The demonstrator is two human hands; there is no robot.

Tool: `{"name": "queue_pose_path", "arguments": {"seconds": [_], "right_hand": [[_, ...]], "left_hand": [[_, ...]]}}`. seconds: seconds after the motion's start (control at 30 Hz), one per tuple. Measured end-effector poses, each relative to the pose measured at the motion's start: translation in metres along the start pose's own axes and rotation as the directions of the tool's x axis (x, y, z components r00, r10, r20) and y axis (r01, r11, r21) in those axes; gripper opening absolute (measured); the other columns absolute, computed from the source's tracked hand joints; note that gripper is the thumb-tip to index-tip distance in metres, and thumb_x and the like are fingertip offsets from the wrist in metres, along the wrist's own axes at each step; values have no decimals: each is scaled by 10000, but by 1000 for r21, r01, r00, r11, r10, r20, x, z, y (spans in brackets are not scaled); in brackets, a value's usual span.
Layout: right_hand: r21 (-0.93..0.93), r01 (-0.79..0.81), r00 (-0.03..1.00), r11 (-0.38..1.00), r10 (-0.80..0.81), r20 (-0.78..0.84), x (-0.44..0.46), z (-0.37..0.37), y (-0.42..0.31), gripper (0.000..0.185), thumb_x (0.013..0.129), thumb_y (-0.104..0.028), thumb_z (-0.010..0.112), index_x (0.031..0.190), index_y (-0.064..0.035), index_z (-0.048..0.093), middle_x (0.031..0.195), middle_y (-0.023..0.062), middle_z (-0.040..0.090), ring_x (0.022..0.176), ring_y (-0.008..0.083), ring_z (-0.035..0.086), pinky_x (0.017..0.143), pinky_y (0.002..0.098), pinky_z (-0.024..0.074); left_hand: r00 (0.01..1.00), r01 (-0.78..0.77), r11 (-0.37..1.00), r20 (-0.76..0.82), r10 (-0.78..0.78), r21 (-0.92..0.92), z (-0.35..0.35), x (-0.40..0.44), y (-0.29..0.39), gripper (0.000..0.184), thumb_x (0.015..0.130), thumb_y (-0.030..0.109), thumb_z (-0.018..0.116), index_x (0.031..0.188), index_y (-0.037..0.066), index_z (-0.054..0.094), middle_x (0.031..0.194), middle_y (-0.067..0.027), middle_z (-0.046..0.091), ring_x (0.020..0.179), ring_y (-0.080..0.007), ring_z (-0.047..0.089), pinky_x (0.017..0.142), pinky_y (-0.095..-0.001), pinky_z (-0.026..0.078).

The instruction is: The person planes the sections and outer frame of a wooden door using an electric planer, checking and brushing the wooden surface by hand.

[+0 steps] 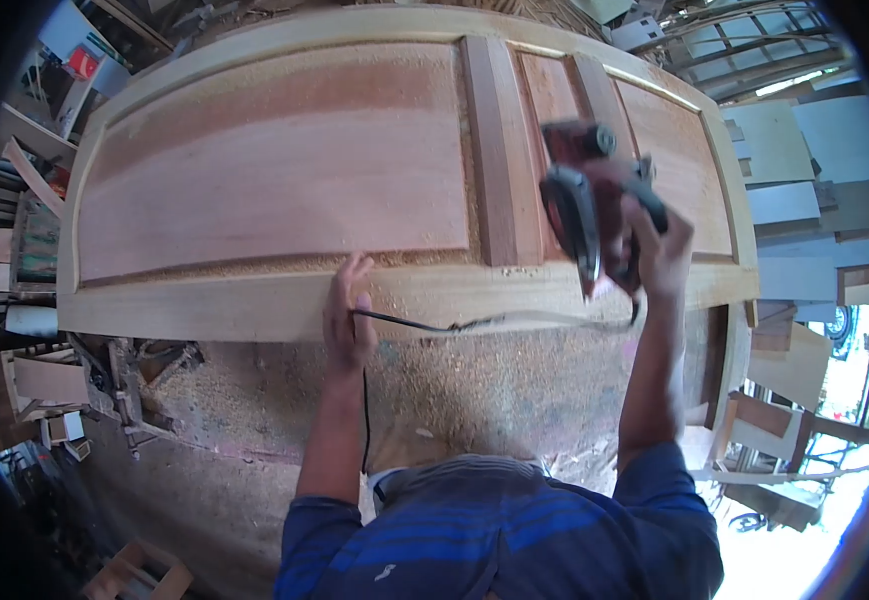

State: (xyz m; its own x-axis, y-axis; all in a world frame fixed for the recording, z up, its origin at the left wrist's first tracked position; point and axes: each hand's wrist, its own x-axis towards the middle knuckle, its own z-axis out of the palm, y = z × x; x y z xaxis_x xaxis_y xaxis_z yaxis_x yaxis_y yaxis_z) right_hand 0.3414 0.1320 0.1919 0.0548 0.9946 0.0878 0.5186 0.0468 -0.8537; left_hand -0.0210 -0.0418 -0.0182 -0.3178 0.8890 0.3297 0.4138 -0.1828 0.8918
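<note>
A red and black electric planer (595,205), blurred by motion, is raised over the right part of a panelled wooden door (285,190). My right hand (660,240) is closed around its rear handle. At the door's near edge is my left hand (351,312), with the black power cord (410,322) passing through it at the thumb. From there the cord hangs across to the planer on one side and drops toward my body on the other. Its fingertips point up over the pale near rail, and the palm is hidden.
Shavings (295,262) lie along the panel edges. The door rests on a dusty workbench (495,390) strewn with sawdust. Stacked boards (780,200) stand to the right, and wooden offcuts (50,380) with clutter crowd the left. A small wooden frame (140,575) is on the floor at lower left.
</note>
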Motion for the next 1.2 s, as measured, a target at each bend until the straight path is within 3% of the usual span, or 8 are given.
{"name": "queue_pose_path", "arguments": {"seconds": [0.07,0.13,0.2,0.3,0.5,0.6,0.7,1.2], "right_hand": [[-128,-109,994,986,109,-4,-55,-18,4,333,1008,-298,835,960,29,796,633,-6,644,525,74,602,487,281,460],[-107,-254,961,961,263,81,-97,-26,14,335,1003,-284,833,1054,47,814,686,22,689,585,86,640,539,290,500],[-119,-197,974,973,209,89,-127,-19,31,332,992,-270,838,1108,41,819,772,54,739,667,108,680,614,309,542],[-215,-254,958,943,276,81,-153,2,27,367,993,-294,825,1169,28,807,916,176,812,833,206,774,775,394,604],[-234,-169,972,958,201,123,-148,44,16,428,1021,-380,778,1157,25,782,991,295,790,966,452,796,863,495,610],[-254,-229,957,940,266,120,-135,63,19,418,1024,-370,777,1154,28,781,990,292,791,962,446,798,861,497,609],[-236,-194,971,952,221,93,-122,79,8,429,1028,-377,771,1144,36,783,978,289,795,966,452,797,864,493,610],[-248,-59,997,967,69,33,27,151,15,428,1038,-434,710,1141,-44,852,1015,257,816,1024,421,797,962,480,599]], "left_hand": [[1000,-11,998,-29,9,-69,3,2,-2,629,1168,421,407,1580,-44,497,1393,-272,714,1350,-400,686,1201,-526,465],[999,-16,998,-36,14,-64,0,2,-8,650,1157,451,431,1571,-46,499,1401,-289,701,1364,-403,673,1212,-529,451],[997,-2,993,-74,-7,-114,2,1,-7,665,1150,466,450,1568,-49,496,1393,-301,700,1371,-406,666,1218,-529,443],[993,62,991,-93,-74,-121,4,2,-5,796,1138,599,402,1557,-72,490,1375,-298,728,1436,-389,622,1269,-536,381],[996,38,997,-74,-43,-73,1,4,-3,699,1155,509,403,1547,-63,490,1372,-336,714,1410,-406,645,1208,-519,451],[996,56,996,-62,-61,-72,1,4,0,682,1158,495,398,1542,-61,489,1361,-340,718,1403,-412,650,1201,-511,459],[996,80,994,-41,-83,-79,2,3,-4,688,1167,499,399,1568,-55,470,1385,-293,725,1444,-382,615,1257,-518,400],[999,33,999,-17,-33,16,2,6,1,624,1173,425,382,1557,-54,493,1348,-286,750,1401,-382,645,1238,-517,431]]}}
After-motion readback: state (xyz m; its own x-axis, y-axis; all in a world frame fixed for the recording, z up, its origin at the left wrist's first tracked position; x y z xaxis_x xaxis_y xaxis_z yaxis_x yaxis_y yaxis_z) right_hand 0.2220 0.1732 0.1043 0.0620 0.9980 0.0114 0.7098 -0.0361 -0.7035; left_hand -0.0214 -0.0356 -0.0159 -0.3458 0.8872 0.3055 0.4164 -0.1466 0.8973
